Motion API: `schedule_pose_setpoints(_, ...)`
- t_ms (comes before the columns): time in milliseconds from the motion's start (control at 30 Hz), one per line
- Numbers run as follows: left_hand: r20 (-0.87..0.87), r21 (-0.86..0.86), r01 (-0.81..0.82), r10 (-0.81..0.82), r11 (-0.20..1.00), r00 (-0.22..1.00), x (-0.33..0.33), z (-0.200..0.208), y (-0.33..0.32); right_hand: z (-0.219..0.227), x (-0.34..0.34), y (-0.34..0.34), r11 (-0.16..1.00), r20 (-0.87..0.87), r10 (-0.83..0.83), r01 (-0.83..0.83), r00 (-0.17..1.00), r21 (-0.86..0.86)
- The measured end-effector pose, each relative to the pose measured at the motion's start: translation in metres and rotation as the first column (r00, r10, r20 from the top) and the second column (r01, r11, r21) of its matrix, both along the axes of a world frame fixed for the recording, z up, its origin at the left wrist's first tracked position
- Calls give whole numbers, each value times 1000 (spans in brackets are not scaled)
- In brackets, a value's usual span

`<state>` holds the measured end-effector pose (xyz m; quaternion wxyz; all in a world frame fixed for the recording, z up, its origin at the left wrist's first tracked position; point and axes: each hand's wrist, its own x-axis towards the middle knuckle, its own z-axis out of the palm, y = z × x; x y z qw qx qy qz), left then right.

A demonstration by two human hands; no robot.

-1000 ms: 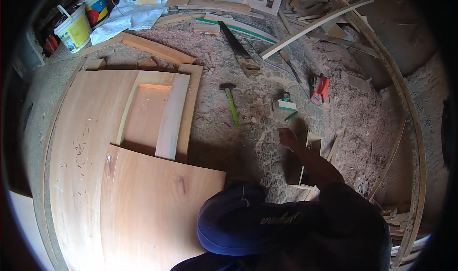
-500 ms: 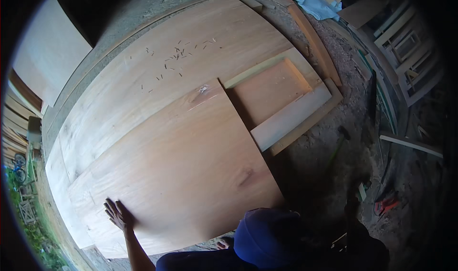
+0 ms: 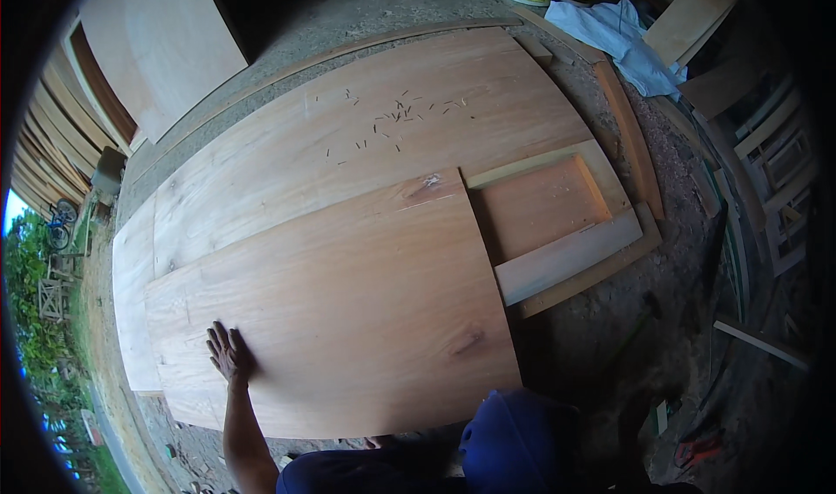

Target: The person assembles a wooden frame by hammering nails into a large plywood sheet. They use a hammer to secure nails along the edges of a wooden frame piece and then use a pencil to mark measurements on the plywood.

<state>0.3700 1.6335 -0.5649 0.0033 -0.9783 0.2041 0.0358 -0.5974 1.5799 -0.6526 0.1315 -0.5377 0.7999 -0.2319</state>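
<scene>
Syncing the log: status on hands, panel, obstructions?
Left hand open on plywood panel. Right hand not discernible. Nail-like pieces scattered on adjoining sheet.

Opens at left onto green foliage (image 3: 33, 307), bright sky (image 3: 13, 208) and a bicycle (image 3: 60, 221), beside a row of timber boards (image 3: 52, 133). Has a rough grey floor (image 3: 422, 2), deeply shadowed at lower right.

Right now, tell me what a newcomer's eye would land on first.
Probably the broad wooden sheet in the middle, with the person's left hand spread at its lower left. Next, the small nail-like pieces scattered on the panel beyond it, at upper centre, and the framed recess to the right.
</scene>
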Motion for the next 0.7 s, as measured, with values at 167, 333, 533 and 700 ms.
schedule_pose_setpoints(167, 65, -49, 10, -7, 999, 998, -18, 18, 1, 163, 321, -213, 903, 353, 426, -364, 833, -230)
schedule_pose_setpoints(333, 45, -157, 83, -76, 984, 996, -18, -3, -9, 96, 463, -375, 785, 296, 608, -614, 737, -85)
schedule_pose_setpoints(533, 342, -291, 660, -569, 692, 748, -46, 49, -97, 102, 492, -353, 840, 865, 382, -513, 327, -177)
schedule_pose_setpoints(700, 279, -355, 852, -826, 385, 490, -167, 135, -249, 177, 463, -311, 835, 944, 331, -466, 2, -292)
